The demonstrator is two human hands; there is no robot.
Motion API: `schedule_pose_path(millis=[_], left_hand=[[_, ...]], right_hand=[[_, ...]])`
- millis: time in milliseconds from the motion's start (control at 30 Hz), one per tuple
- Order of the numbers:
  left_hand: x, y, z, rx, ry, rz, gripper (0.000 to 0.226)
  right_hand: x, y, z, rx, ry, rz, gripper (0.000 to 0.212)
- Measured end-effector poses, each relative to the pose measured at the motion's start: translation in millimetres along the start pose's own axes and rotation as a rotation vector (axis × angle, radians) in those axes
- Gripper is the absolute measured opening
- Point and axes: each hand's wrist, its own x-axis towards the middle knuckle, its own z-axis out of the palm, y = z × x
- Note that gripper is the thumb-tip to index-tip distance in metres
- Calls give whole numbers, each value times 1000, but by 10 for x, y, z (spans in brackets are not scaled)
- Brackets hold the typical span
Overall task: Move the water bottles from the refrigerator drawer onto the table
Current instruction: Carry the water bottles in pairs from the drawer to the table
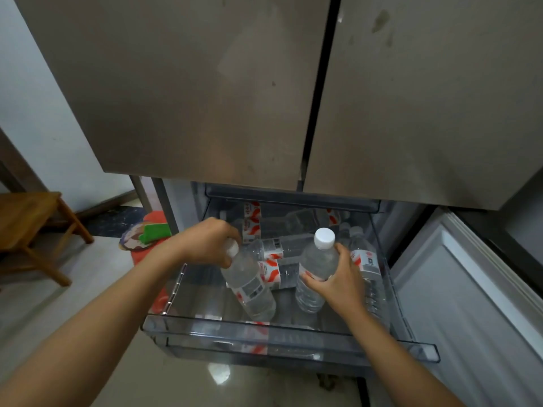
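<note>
Nearest the camera, my two forearms reach over the clear front wall of the refrigerator drawer, which stands pulled out above the tiled floor. My left hand curls its fingers round the neck of a tilted water bottle, just below its white cap, the base resting low in the drawer. My right hand wraps round the body of an upright water bottle, thumb and fingers closed on its label. Both bottles are inside the drawer, gripped but not lifted clear. Behind them, further bottles lie on their sides in a loose heap, and another bottle leans at the right wall; their exact number cannot be counted. Above and beyond, the closed refrigerator doors fill the view. A wooden stool stands well apart at the left; no bottle rests on it. By my judgement the task is at an early or middle stage: the lift-out, the carry and the remaining heap are all left to do.
</note>
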Motion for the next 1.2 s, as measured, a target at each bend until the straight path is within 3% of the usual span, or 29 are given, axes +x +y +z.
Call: schedule_pose_path(millis=[67,200,300,433,567,700,867,1033,1200], left_hand=[[-67,36,102,-206,71,-46,32],[-120,258,568,-675,382,-161,30],[-22,497,944,-850,441,-251,29],[70,750,1170,-876,451,-266,43],[96,793,1247,-807,441,-323,80],[95,827,1213,-756,517,-400,65],[-47,782,1044,-848,659,-354,58],[-319,747,530,-920,860,-238,65],[-711,651,16,-902,1082,-209,66]], right_hand=[[-3,-1,11,10,-32,-12,91],[2,-2,22,26,-47,-49,89],[0,6,39,36,-52,-60,90],[-8,3,29,29,-54,-74,88],[-24,7,11,19,-98,-102,87],[-31,40,19,66,-117,-99,89],[-29,18,-4,149,-61,-135,83],[42,-314,-201,145,-34,-338,80],[87,-1010,-449,375,-69,-513,77]])
